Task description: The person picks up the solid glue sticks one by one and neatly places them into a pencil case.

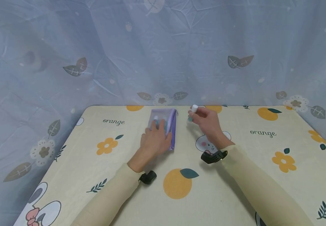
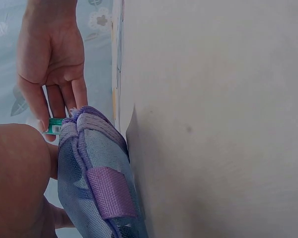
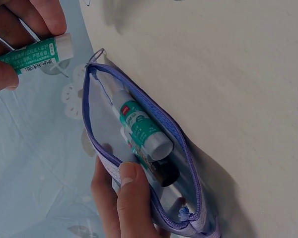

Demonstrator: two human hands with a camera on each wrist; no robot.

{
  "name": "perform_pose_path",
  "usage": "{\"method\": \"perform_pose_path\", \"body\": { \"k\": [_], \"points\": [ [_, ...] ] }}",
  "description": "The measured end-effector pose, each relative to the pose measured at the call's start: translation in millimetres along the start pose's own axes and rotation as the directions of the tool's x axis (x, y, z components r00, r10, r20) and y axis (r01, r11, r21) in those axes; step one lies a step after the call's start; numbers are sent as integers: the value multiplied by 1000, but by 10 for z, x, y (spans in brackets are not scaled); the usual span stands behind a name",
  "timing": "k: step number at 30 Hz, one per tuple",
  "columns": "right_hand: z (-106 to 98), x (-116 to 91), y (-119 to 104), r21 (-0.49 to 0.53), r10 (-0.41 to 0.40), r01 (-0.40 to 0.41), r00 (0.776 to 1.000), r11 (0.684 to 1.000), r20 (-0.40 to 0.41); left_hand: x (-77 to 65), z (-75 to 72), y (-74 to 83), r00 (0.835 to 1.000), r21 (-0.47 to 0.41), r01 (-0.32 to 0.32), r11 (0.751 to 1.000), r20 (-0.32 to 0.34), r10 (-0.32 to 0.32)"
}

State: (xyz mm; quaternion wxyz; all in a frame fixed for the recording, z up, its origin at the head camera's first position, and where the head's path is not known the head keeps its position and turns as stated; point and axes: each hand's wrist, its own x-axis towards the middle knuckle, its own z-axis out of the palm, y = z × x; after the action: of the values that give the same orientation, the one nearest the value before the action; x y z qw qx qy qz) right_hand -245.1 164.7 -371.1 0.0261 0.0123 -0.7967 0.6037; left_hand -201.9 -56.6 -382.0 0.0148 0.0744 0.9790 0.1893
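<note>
My left hand (image 1: pixel 155 141) holds the near rim of a purple mesh zip pouch (image 1: pixel 173 128), its thumb inside the mouth and fingers outside in the right wrist view. The pouch's zip gapes wide there. Inside lie a green and white glue stick (image 3: pixel 139 126) and, beside it, a partly hidden tube with a dark end (image 3: pixel 166 173). To the right of the pouch, my right hand (image 1: pixel 208 122) pinches another green glue stick (image 3: pixel 37 57) with a white end, raised above the table and apart from the pouch. The left wrist view shows the pouch's purple side tab (image 2: pixel 111 192).
A cream tablecloth (image 1: pixel 225 201) printed with oranges, flowers and leaves covers the table. Behind its far edge hangs a bluish patterned curtain (image 1: pixel 163 53). Black wrist mounts (image 1: pixel 214 156) sit on both forearms.
</note>
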Motion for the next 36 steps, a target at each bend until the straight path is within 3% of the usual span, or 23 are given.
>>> {"method": "perform_pose_path", "body": {
  "k": [14,23,30,36],
  "points": [
    [110,-35,-7,6,-4,4,1000,1000,21,-3,-12,-2,1000,1,1,1000,12,-1],
    [198,-49,-38,-17,102,-102,995,995,5,0,-9,11,1000,5,12,1000,18,-12],
    [262,-52,-25,66,51,-52,998,996,26,3,-17,22,1000,18,20,1000,24,-20],
    [295,-58,-30,58,34,-37,999,998,42,5,-13,17,1000,14,17,1000,21,-17]
  ]
}}
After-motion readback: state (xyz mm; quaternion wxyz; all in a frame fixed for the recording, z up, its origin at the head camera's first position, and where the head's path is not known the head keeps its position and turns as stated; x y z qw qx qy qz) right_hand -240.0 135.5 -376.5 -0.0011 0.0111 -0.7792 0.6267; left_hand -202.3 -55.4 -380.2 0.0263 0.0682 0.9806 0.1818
